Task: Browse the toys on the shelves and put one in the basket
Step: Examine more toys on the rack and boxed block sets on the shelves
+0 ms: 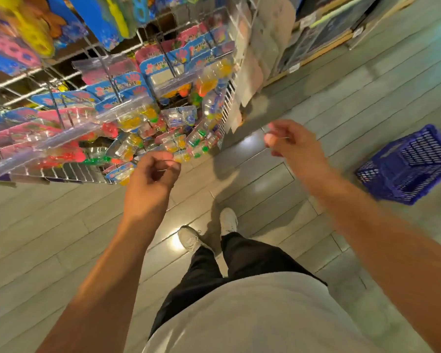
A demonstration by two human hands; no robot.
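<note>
1. Toys: clear plastic blister packs with blue-and-pink card backs and bright yellow, red and green pieces inside [138, 118], hanging on white wire pegs of a metal grid rack [69, 171], far left. More packs sit in a jumbled heap at the rack's low right end [189, 138]. None is off the rack as far as I can see.
2. Basket: blue plastic lattice basket [405, 164] on the floor, far right, well apart from the rack. Frame is blurred, but no toy shows inside it.
3. Left hand [150, 179]: fingers loosely curled, right at the lowest packs in the heap. Motion blur; cannot tell if it pinches a pack edge or just hovers beside it.
4. Right hand [290, 141]: raised between rack and basket, fingers curled in, thumb and forefinger close. A thin pale glint near the fingertips, too blurred to name. Cannot tell if it holds anything.
5. Progress, my read: browsing stage only. Pick not confirmed, drop not done.
6. Left to do: grip one pack, lift it clear of its peg or the heap, carry it right across the aisle, lower it into the basket.
7. Surroundings: grey plank floor [49, 238], the person's white trainers [189, 238] near centre, larger blue and yellow toy packs on the upper rack [36, 29], a second wooden shelf unit far right [329, 29].
</note>
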